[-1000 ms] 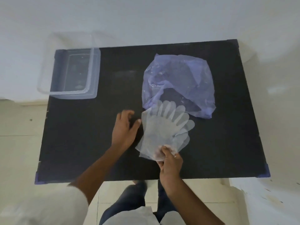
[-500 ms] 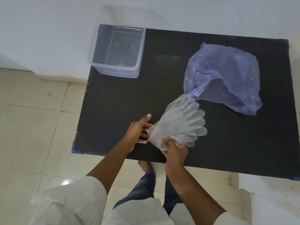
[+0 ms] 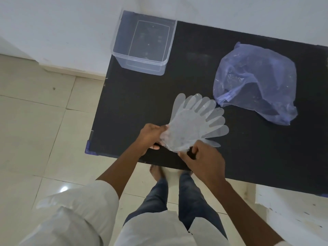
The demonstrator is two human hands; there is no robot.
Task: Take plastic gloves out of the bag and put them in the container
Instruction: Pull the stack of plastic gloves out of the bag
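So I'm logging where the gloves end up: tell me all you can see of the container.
The container is a clear, rectangular plastic tub with rounded corners and a thin rim, lid off and nothing visible inside. It stands upright at the far left corner of the black table, its outer side overhanging the table's edge. Neither hand touches it; the gloves and bag lie apart from it.

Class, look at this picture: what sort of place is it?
Probably a plain indoor room, perhaps in a home: a black rectangular table against a white wall, and glossy cream floor tiles.
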